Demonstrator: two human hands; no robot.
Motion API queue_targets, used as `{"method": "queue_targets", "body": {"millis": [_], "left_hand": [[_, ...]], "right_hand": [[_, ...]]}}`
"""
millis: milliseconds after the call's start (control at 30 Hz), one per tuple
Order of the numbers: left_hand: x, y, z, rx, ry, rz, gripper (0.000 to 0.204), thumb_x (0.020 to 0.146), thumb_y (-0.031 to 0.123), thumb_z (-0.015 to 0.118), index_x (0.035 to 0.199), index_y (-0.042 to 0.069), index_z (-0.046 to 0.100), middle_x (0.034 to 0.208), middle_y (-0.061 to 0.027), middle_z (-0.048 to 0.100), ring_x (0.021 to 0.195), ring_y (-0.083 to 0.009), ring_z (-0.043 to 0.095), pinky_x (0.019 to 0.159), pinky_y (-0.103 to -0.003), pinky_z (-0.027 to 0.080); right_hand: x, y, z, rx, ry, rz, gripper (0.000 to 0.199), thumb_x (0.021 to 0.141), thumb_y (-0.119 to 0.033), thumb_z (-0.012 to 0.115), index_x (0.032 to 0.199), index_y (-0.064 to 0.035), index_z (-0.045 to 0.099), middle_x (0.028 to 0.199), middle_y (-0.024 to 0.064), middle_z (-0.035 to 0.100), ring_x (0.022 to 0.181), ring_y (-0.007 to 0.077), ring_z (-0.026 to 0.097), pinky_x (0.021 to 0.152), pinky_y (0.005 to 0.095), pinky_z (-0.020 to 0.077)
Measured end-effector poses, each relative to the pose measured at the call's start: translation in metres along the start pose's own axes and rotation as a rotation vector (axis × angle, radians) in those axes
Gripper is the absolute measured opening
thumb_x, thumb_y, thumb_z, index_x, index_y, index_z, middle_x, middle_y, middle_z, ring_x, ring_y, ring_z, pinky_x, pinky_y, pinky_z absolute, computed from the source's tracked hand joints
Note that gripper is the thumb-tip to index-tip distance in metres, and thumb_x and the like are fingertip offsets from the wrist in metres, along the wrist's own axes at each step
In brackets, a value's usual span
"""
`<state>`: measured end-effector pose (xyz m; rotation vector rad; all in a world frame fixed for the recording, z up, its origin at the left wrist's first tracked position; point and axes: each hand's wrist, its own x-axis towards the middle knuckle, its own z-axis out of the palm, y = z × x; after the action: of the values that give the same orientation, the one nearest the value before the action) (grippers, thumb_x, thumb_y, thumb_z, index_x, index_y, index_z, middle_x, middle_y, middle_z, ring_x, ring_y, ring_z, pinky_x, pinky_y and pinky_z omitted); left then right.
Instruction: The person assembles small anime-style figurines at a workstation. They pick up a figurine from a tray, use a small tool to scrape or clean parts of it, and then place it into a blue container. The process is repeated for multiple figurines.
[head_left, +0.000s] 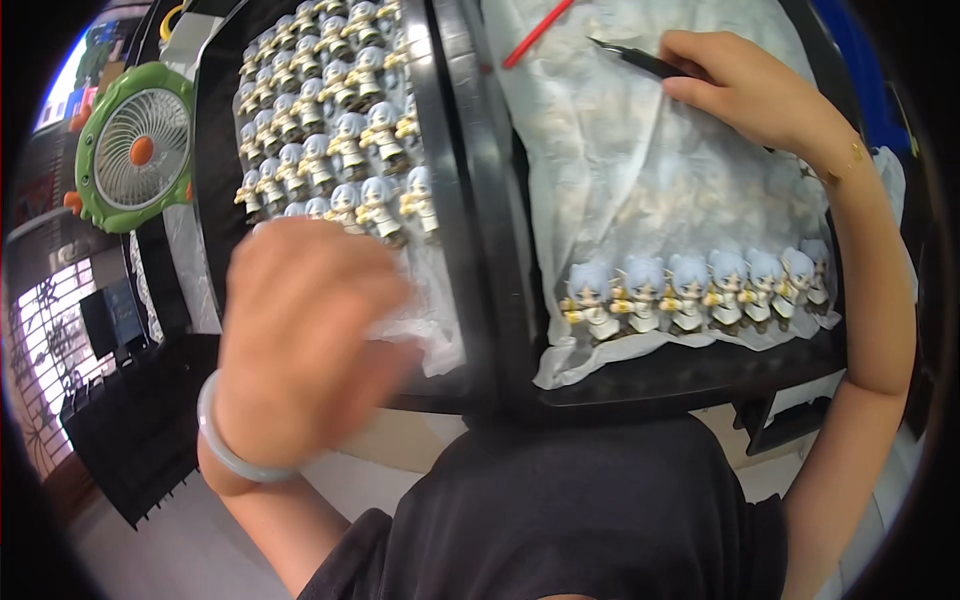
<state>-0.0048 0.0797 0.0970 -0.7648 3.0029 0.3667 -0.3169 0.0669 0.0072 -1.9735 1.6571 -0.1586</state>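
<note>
Nearest to us is our black shirt (pixel 590 500), its front facing the edges of two black trays set side by side. Our left hand (pixel 315 310), with a pale bangle (pixel 235 458) at the wrist, is over the near part of the left tray (pixel 437 120); it is blurred, and we cannot tell whether its fingers are spread or hold anything. In the right tray (pixel 690 378), one row of pale-haired figurines (pixel 688 292) lies uncovered along the near side. Beyond that row, a whitish translucent sheet (pixel 650 150) spreads over more figures, which we see only faintly. In the left tray, rows of similar small figures (pixel 380 135) lie close together, reaching toward the far end. Over the far part of the sheet, our right hand (pixel 750 85) has its thumb and fingers pinching a slim dark pointed tool (pixel 635 60), its tip toward the left. Near that tip a red stick (pixel 538 33) slants across the sheet. Beyond the left tray, to its left, stands a green-framed fan (pixel 140 150) with an orange hub.
</note>
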Motion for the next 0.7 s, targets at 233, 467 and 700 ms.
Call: {"method": "queue_targets", "body": {"millis": [233,467,700], "left_hand": [[0.083,0.039,0.063,0.143,-0.306,0.388,0.018,0.067,0.023,0.059,0.075,0.007,0.054,0.073,-0.0038,0.054,0.071,-0.0207,0.05,0.066,-0.032,0.037],[0.081,0.031,0.03,-0.1,-0.298,0.228,0.02,0.071,0.014,0.057,0.086,0.001,0.055,0.079,-0.0094,0.055,0.074,-0.0237,0.055,0.071,-0.033,0.042],[0.056,0.003,0.027,-1.534,0.16,-0.305,0.047,0.085,0.028,0.047,0.122,0.001,0.038,0.098,-0.0127,0.046,0.076,-0.0212,0.055,0.069,-0.033,0.044]], "right_hand": [[0.002,0.01,0.005,0.073,0.027,-0.041,0.019,0.082,-0.016,0.054,0.083,0.0017,0.049,0.063,0.0105,0.047,0.059,0.021,0.043,0.058,0.0329,0.0365],[0.0,0.007,0.004,0.072,0.042,0.013,0.018,0.08,-0.015,0.056,0.083,0.0014,0.05,0.067,0.0136,0.052,0.062,0.0264,0.049,0.059,0.0362,0.0382],[0.001,0.009,0.001,0.018,0.017,-0.054,0.021,0.08,-0.018,0.055,0.088,0.0011,0.053,0.083,0.0179,0.058,0.08,0.0333,0.055,0.071,0.0407,0.0415]]}}
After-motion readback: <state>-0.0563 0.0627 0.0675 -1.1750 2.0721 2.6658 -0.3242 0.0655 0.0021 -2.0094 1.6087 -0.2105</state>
